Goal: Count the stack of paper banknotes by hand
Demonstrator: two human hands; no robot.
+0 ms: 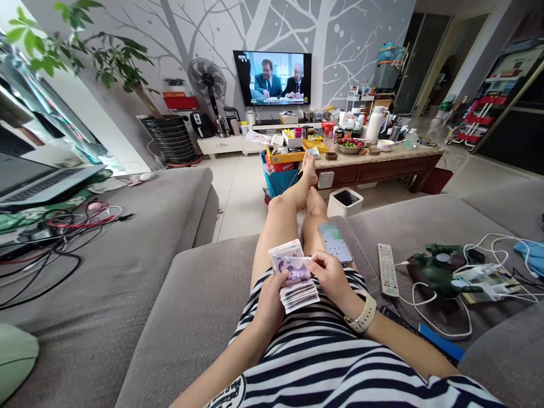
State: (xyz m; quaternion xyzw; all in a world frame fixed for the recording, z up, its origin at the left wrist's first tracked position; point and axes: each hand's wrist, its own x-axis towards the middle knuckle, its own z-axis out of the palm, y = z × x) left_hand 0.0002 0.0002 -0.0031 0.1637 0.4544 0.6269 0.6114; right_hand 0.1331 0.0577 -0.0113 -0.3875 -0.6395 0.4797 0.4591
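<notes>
A stack of purple banknotes [300,296] is bent over the fingers of my left hand [272,294], its thumb pressing on top. The upper part of the stack stands up toward my knees, with a figure 5 showing on the notes. Between thumb and fingers, my right hand [329,276] pinches the right edge of the front banknote [297,271], which lies slantwise over the others. A phone [335,243] with a lit keypad screen rests on my right thigh, just beyond my right hand. On my right wrist is a cream-banded watch [361,316].
I recline on a grey sofa [191,317]. To the right lie a remote control [388,269], a dark green hand-shaped object [440,266] and white cables. A laptop [42,184] and tangled cords lie left. Ahead stand a cluttered coffee table [382,164], a white bin [345,203] and a television [273,79].
</notes>
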